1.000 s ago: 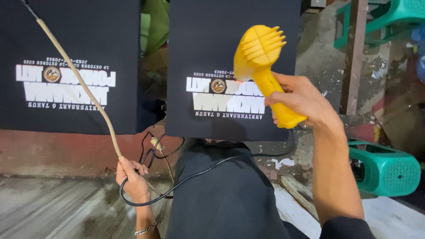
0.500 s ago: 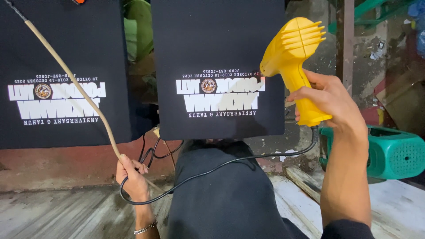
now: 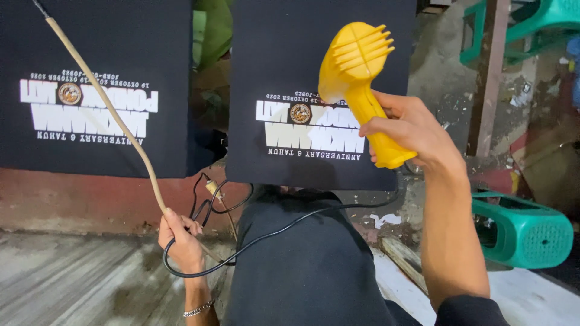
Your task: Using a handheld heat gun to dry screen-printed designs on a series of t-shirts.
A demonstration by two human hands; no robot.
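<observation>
The right hand (image 3: 417,136), gripping the yellow heat gun (image 3: 359,78), has swung it back left over the centre shirt's (image 3: 314,78) print, while the left hand (image 3: 181,241) clutches the stick (image 3: 109,102) at lower left.

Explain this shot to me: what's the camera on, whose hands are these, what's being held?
One view only: a camera worn on a person's head, looking down at their own two bare hands. No machine is involved. The right hand grips a yellow heat gun by its handle, its vented head up near a black printed shirt that hangs in front. A black cord runs from the gun down across the person's dark-clothed lap to the left hand, whose fingers close around a thin tan stick that slants up across a second black shirt. A green plastic stool lies to the right.
</observation>
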